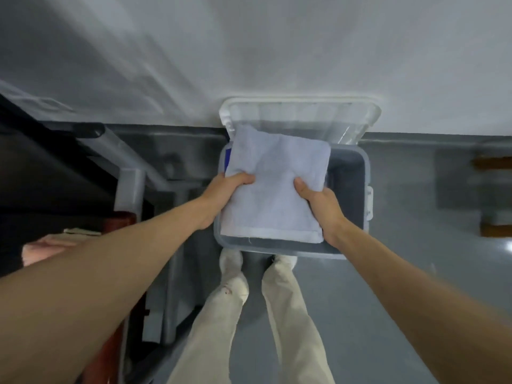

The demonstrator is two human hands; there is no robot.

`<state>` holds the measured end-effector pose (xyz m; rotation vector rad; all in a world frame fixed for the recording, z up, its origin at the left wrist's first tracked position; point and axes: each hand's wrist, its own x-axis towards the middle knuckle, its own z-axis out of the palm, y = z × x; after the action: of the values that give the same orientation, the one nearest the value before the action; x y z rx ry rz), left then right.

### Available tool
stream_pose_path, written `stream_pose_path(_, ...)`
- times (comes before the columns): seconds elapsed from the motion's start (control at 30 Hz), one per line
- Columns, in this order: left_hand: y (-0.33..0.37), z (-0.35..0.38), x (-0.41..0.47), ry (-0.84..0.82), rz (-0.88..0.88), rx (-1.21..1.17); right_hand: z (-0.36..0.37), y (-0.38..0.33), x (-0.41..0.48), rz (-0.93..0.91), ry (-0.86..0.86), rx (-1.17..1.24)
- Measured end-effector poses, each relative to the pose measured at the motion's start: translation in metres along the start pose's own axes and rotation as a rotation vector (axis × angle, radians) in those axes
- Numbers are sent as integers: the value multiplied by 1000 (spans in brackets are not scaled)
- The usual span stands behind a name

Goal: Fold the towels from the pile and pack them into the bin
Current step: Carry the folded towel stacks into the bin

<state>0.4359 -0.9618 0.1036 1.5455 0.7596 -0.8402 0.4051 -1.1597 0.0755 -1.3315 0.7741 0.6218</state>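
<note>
A folded pale grey towel hangs flat over the left half of a clear plastic bin that stands on the grey floor by my feet. My left hand grips the towel's left edge, thumb on top. My right hand grips its right edge the same way. A bit of blue shows inside the bin beneath the towel; what it is I cannot tell. The bin's right half shows a bare grey bottom. Its clear lid stands open, leaning against the white wall.
A dark table with a grey metal leg stands at the left, with pink and cream cloth on it under my left arm. My legs and shoes are just in front of the bin. Orange-brown objects lie at far right.
</note>
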Motion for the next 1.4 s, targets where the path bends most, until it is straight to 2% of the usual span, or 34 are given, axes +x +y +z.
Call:
stream_pose_path(0.37, -112, 5, 212, 118, -142, 58, 9, 135, 208, 72, -16, -86)
stream_pose_path(0.63, -169, 11, 343, 131, -137, 68, 13, 204, 329, 25, 44, -123)
stream_pose_path(0.8, -185, 14, 393, 101, -110, 76, 12, 227, 376, 14, 90, -110)
stream_pose_path(1.1, -201, 15, 415, 160, -104, 228, 21, 237, 401, 31, 92, -195)
stream_pose_path(1.27, -184, 4, 366, 144, -58, 246, 25, 214, 361, 79, 140, -390)
stream_pose_path(1.4, -151, -13, 307, 115, -26, 319, 37, 173, 307, 81, 176, -443)
